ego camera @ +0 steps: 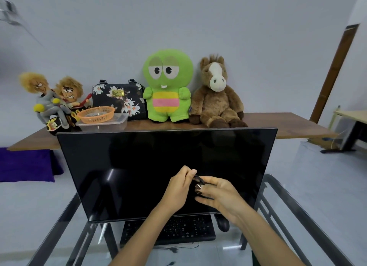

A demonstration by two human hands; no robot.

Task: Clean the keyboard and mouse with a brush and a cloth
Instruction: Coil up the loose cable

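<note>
A black keyboard (184,231) lies on the glass desk (309,212) under the monitor's lower edge, partly covered by my left forearm. To its right sits a black mouse (223,224), its top hidden by the monitor. Both hands are raised in front of the dark screen and hold a coiled black cable (199,180) with a metal USB plug. My left hand (179,185) pinches the cable's upper loop. My right hand (221,194) cradles the plug and the lower loops in its fingers. No brush or cloth is in view.
A large black monitor (139,166) stands upright on the desk. Behind it, a wooden table (278,125) carries plush toys, a floral bag, an orange basket (96,114) and a clear box. A thin cable runs along the desk near the keyboard's front edge.
</note>
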